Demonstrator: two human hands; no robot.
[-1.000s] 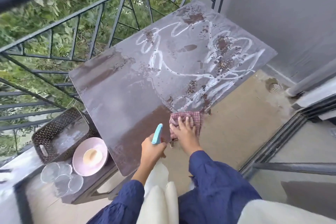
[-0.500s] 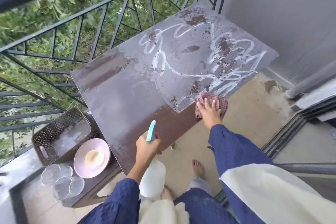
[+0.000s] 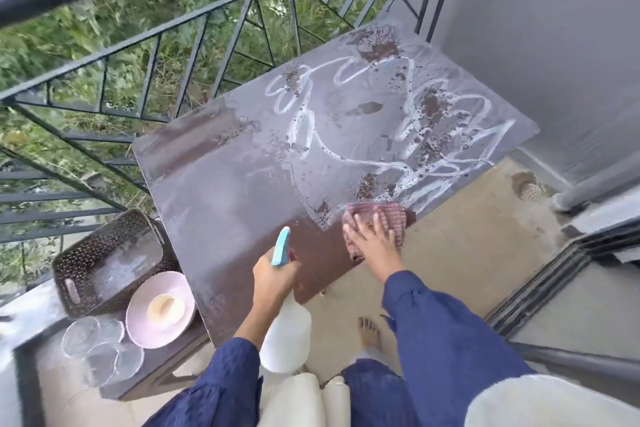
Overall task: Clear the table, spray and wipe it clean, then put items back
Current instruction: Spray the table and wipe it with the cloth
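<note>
On the balcony table (image 3: 242, 191), I see my right hand (image 3: 375, 239), fingers spread flat on the cloth (image 3: 391, 215) at the near edge; the foam streaks (image 3: 398, 163) lie beyond it, while my left hand (image 3: 273, 282) grips the spray bottle (image 3: 285, 336).

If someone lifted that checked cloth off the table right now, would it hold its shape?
Probably not. The cloth lies bunched and folded under the right hand, so it looks floppy. It sits on the table among foamy streaks, so it is likely damp and would sag, perhaps drip.

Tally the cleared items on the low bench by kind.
Basket: 1
Pink plate: 1
Small bowl on the plate: 1
Clear glass dishes: about 4, overlapping, hard to separate
Total: about 7
</note>
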